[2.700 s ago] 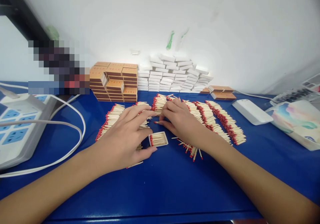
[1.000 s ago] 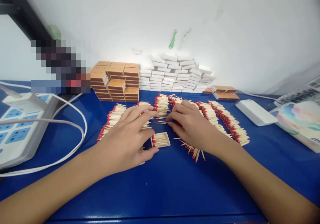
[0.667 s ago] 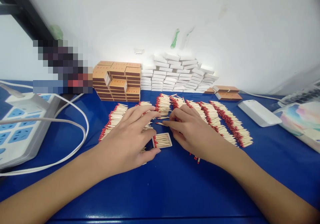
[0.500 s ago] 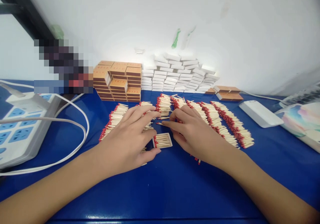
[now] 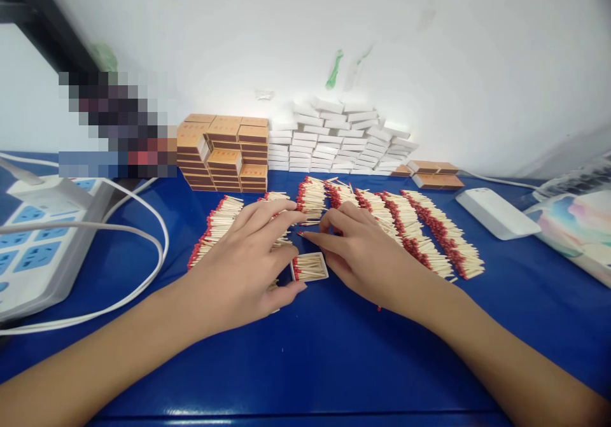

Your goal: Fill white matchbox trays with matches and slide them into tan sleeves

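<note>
A small white tray [image 5: 325,277] with red-headed matches in it lies on the blue table between my hands. My left hand [image 5: 255,255] is spread at the tray's left end, fingers apart, over a row of matches [image 5: 217,230]. To the right of the tray, my right hand [image 5: 356,245] has its fingers bent together around a match [image 5: 300,233], whose red head points left. Behind and beside my hands are rows of loose matches [image 5: 442,233]. The right hand's thumb is partly hidden.
Orange matchboxes [image 5: 224,137] are stacked at the back left, white trays [image 5: 329,140] piled beside them. A few more orange boxes [image 5: 436,181] lie right of these. A power strip [image 5: 62,249] with white cables is at left, a white device [image 5: 499,214] at right.
The match at my right fingertips has shifted slightly to the left, and its red head now shows. My left hand has hardly moved. The view has shifted a little.
</note>
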The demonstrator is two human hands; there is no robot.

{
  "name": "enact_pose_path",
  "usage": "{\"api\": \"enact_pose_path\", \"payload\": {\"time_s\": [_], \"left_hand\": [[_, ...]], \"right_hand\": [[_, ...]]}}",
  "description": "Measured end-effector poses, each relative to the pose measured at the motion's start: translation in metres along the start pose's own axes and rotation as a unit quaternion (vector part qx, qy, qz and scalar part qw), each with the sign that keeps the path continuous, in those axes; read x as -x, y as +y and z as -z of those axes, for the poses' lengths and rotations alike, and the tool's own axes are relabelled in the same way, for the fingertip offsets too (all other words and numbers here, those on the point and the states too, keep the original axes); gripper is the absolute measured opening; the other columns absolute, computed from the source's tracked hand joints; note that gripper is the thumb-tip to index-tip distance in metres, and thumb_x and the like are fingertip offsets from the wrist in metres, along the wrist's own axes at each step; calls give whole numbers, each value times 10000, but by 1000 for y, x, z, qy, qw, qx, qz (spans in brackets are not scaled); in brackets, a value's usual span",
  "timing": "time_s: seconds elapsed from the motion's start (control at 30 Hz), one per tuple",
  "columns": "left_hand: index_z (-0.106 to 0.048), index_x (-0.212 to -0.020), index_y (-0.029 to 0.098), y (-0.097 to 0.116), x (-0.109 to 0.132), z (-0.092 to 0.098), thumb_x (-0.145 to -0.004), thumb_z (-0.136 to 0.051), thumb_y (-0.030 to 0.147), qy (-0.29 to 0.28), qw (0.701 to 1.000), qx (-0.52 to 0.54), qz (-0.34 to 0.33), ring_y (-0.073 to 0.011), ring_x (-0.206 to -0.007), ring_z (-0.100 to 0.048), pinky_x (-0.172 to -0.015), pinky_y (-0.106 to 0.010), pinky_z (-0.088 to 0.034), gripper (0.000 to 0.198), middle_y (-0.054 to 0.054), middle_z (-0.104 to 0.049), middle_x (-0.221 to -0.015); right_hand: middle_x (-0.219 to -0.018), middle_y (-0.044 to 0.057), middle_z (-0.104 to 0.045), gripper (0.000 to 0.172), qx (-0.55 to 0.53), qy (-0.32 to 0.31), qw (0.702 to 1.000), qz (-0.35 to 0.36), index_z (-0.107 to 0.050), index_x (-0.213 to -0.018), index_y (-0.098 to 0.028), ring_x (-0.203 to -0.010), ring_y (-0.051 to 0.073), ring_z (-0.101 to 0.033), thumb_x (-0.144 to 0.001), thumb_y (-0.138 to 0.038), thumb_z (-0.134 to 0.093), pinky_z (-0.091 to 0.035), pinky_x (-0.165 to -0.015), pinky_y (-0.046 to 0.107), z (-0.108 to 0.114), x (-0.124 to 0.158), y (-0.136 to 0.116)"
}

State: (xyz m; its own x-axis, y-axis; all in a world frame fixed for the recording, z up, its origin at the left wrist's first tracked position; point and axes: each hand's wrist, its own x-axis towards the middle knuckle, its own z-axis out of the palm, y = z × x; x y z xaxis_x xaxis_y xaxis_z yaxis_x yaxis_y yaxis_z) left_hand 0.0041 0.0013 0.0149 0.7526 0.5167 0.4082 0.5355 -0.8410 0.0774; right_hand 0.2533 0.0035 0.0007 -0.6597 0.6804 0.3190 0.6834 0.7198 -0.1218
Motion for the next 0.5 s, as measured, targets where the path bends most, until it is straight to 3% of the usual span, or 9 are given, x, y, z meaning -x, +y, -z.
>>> {"api": "enact_pose_path", "payload": {"time_s": [0.2,0.4,0.5], "left_hand": [[-804,-955,145,1,0,0,-953,-750,379,-1,1000,-3,-1,-417,-1492,-495,-1234,-640,-435,240,-187,-638,-1486],[-802,-935,154,0,-1,0,-952,-754,384,2,1000,1,-1,-399,-1491,-497,-1244,-616,-433,235,-165,-653,-1469],[-803,-933,169,0,-1,0,-944,-763,375,3,1000,1,-2,-397,-1495,-492,-1244,-621,-428,211,-159,-653,-1472]], "right_hand": [[-1053,133,-643,308,-9,4,1000,-9,-749,-1288,-170,-1023,288,-530,-1063,-137,-540,-517,-941,488,-2,-1,1],[-970,108,-666,150,17,19,999,-48,-755,-1028,-156,-991,290,-546,-1054,-266,-656,-486,-882,446,-8,-8,5],[-951,97,-676,129,14,26,998,-59,-715,-961,-168,-976,278,-551,-1047,-251,-666,-476,-866,420,-11,-11,7]]}}
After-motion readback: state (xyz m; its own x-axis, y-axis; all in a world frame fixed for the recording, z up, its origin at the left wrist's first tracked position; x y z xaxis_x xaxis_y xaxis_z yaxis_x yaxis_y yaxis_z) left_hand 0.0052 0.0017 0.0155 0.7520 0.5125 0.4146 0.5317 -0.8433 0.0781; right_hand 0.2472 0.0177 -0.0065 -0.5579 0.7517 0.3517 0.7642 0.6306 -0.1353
